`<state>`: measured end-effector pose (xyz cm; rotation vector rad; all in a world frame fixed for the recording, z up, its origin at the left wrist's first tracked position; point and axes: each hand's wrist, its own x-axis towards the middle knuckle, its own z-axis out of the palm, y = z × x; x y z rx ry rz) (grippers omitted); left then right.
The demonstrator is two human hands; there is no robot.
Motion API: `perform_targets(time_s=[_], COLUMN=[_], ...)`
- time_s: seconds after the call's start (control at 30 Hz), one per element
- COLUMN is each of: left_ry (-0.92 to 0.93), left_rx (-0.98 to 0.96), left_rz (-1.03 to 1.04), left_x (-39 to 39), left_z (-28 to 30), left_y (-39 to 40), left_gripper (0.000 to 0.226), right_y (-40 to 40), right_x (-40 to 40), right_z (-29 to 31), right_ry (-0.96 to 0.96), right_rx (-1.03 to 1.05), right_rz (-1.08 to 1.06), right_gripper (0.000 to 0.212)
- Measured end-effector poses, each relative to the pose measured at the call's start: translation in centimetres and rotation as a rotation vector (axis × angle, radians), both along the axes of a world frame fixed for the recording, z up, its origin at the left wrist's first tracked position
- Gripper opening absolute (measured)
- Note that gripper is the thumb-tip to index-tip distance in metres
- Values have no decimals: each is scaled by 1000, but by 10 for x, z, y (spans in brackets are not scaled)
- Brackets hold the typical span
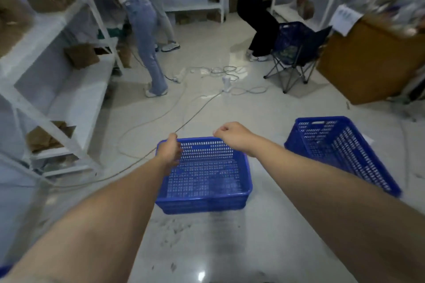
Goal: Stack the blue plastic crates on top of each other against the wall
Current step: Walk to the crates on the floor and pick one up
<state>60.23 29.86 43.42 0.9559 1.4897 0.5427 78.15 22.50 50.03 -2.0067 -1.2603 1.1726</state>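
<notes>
The left hand (171,150) has its grip closed over the far left corner of the rim of the near blue crate (204,177), with the fingers curled inside. The right hand (230,135) is above the far right part of the same rim, curled into a loose fist; whether it touches the rim I cannot tell, so the crate is perhaps held by one corner only. If it is lifted like this, it can tilt and swing down on the free side, or slip out of the fingers. This crate stands on the floor (264,236) in front of the person, and the second blue crate (340,151) lies a little tilted to the right, near but apart, so nothing is stacked yet. Just beyond the left hand a cable (142,126) runs over the floor; a foot or the crate's edge may catch it during carrying. Other people (147,30) work near the shelves (57,89), well apart, and could step into the way.
</notes>
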Motion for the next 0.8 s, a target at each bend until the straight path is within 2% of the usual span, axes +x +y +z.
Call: perform_targets(time_s=[0.07, 0.13, 0.23, 0.37, 0.43, 0.53, 0.6, 0.67, 0.77, 0.8], left_ry=[-20, -13, 20, 76, 83, 86, 99, 93, 84, 81], left_rx=[-38, -62, -58, -92, -141, -215, -242, -292, -253, -237], left_rz=[-25, -33, 2, 69, 84, 131, 183, 222, 241, 257], left_x=[45, 74, 94, 100, 99, 94, 93, 106, 122, 123], left_z=[-8, -12, -19, -38, -52, -90, -117, -107, -87, -85], left_y=[-7, -6, 9, 46, 66, 104, 134, 151, 182, 194], left_gripper=[35, 37, 40, 42, 49, 76, 84, 79, 44, 39], right_y=[-5, -4, 8, 51, 77, 125, 157, 187, 232, 248], right_x=[43, 78, 116, 144, 155, 171, 180, 183, 185, 185], right_z=[-6, -11, -20, -40, -49, -58, -59, -59, -62, -65], right_ry=[25, 64, 83, 93, 81, 56, 23, -10, -13, 2], right_rx=[-17, -50, -91, -118, -146, -178, -195, -218, -238, -242], right_rz=[-54, -76, -83, -124, -118, -76, -64, -22, -6, -4], right_gripper=[29, 22, 35, 41, 40, 36, 37, 36, 31, 27])
